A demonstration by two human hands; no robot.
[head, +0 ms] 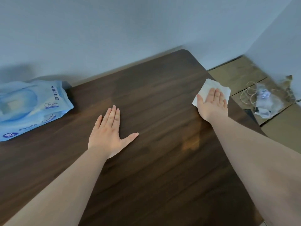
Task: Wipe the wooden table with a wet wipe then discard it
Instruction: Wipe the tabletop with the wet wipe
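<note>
The right hand (211, 103) lay flat and spread on a white wet wipe (210, 88), palm down, pressing it against the dark wooden desk (154, 160) close to the desk's right edge. The wipe showed beyond the fingertips and on both sides of the hand, crumpled a little at its far corners, and one corner reached about to the edge of the desk. The left hand (109, 132) rested well apart from it, nearer the middle of the desk, also open and flat on the wood, fingers together and thumb stretched out toward the right hand; it held nothing. Between the two hands, nearer the right forearm, the wood carried a pale, shiny patch. Far off to the left of the left hand, a light blue pack of wipes (31, 108) lay on the desk near the white wall (130, 30), printed side up. Beyond the right hand, past the desk's edge and lower down, lay flattened cardboard (236, 74) with a crumpled clear plastic bag (263, 100) and a loop of thin pale cord (249, 93) on it, blurred.
</note>
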